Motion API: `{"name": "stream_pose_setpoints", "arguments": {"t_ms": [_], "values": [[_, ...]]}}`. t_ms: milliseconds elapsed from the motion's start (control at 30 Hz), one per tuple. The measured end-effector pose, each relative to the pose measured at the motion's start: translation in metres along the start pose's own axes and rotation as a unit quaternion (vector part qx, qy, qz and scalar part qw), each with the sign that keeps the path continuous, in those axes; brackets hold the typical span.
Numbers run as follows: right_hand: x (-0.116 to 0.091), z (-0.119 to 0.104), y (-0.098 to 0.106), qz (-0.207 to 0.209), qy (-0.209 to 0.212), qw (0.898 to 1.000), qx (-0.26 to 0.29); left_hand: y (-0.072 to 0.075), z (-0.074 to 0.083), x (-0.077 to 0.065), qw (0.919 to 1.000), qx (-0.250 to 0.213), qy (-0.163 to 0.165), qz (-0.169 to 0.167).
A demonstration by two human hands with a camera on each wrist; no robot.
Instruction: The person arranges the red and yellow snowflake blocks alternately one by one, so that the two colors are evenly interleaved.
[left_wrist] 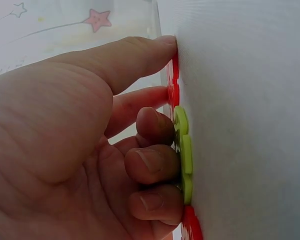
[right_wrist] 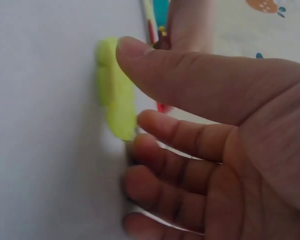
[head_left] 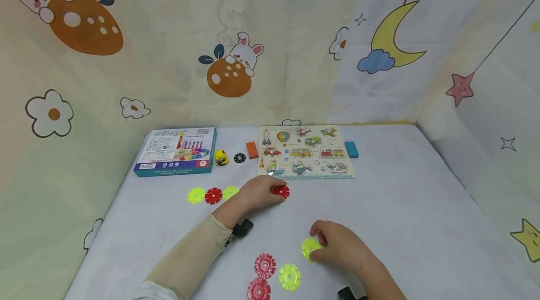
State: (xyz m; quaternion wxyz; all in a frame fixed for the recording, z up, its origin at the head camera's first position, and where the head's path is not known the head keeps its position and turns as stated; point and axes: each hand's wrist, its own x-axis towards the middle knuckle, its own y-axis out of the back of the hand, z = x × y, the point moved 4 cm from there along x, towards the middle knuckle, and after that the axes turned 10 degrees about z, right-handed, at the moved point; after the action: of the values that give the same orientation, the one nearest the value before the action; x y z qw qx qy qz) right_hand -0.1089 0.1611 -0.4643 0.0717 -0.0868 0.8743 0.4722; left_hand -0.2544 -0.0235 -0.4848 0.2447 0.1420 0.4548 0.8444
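Note:
My left hand [head_left: 259, 192] holds a red flower-shaped disc [head_left: 282, 191] at its edges between thumb and index finger, flat on the table. In the left wrist view, its other fingers curl against a yellow-green disc [left_wrist: 185, 160] beside the red one. That row continues left with a yellow-green disc [head_left: 196, 195], a red disc [head_left: 213, 196] and another partly hidden by the hand. Nearer the front, my right hand [head_left: 341, 246] pinches a yellow-green disc [head_left: 310, 249] by its rim; in the right wrist view, the disc [right_wrist: 119, 95] looks tilted and blurred.
Below the hands lie two pinkish-red discs [head_left: 265, 266] and a yellow-green disc [head_left: 289, 277]. Along the back stand a boxed set [head_left: 175, 150], a yellow toy [head_left: 221, 158], a black round piece [head_left: 239, 158], an orange block [head_left: 252, 150], a picture board [head_left: 305, 152] and a blue block [head_left: 351, 149].

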Motion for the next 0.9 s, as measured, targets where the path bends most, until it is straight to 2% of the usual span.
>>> {"name": "stream_pose_setpoints", "arguments": {"t_ms": [200, 500, 700, 900], "values": [[-0.001, 0.006, -0.01, 0.032, -0.006, 0.999, -0.015, 0.001, 0.0, -0.002, 0.9999, 0.0, 0.011, -0.002], [-0.004, 0.0, -0.013, 0.027, -0.023, 0.999, -0.006, 0.001, 0.0, -0.002, 0.9998, -0.006, 0.017, -0.002], [-0.01, -0.001, -0.016, 0.027, 0.008, 0.999, 0.041, 0.002, 0.001, -0.002, 0.9999, -0.004, 0.013, 0.003], [-0.006, -0.001, -0.013, 0.0, -0.004, 0.99, 0.143, 0.001, 0.001, -0.002, 0.9999, 0.008, 0.006, 0.008]]}}
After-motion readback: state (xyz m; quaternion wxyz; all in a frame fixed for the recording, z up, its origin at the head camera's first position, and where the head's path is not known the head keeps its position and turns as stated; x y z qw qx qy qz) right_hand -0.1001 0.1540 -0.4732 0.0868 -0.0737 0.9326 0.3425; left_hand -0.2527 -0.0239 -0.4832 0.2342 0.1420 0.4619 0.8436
